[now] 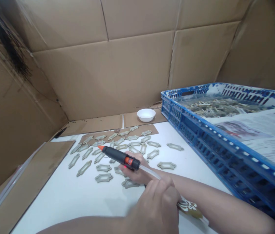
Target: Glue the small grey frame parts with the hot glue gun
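Your right hand (136, 170) held a glue gun (119, 156).
Left fingers (166, 191) shut on a gold piece (189, 208); frames (103, 177) lay out, more (220, 107) filled a crate (225, 143).

Bright, even light with no visible source falls across the white tabletop (54, 201) and cardboard wall (103, 78), leaving only faint, soft shadows. The left hand (154, 208) is slightly blurred, a dark out-of-focus smear (5, 42) fills the upper left, and the corners darken.
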`<state>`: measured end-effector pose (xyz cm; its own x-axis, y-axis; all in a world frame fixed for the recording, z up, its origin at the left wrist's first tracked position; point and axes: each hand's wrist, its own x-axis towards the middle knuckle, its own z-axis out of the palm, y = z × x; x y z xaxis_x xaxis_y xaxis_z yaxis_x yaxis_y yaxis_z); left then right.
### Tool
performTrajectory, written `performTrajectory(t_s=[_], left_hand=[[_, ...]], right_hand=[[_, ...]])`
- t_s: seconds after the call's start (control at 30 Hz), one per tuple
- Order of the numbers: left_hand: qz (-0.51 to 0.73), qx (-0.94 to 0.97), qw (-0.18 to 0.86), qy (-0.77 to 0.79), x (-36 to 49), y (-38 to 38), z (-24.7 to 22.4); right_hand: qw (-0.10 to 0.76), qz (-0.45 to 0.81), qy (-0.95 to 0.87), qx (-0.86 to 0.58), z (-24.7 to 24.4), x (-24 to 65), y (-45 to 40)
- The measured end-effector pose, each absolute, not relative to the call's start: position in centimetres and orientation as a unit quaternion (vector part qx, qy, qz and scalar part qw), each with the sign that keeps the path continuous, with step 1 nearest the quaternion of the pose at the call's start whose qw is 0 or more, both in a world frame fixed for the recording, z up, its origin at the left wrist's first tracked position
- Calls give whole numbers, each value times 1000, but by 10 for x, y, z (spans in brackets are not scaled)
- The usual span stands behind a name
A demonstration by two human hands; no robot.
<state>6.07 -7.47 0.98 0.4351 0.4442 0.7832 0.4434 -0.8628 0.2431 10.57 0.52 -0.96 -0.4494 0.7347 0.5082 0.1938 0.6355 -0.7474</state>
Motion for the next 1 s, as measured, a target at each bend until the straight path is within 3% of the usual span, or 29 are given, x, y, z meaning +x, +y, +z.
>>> performTrajectory(t_s=[0.87,1.0], left_hand=[[482,846,11,226,60,-70,13],[507,832,-50,222,56,-72,35]], right_hand=[[459,288,-801,-256,-15,104,9],[471,282,-797,-254,-13,104,10]])
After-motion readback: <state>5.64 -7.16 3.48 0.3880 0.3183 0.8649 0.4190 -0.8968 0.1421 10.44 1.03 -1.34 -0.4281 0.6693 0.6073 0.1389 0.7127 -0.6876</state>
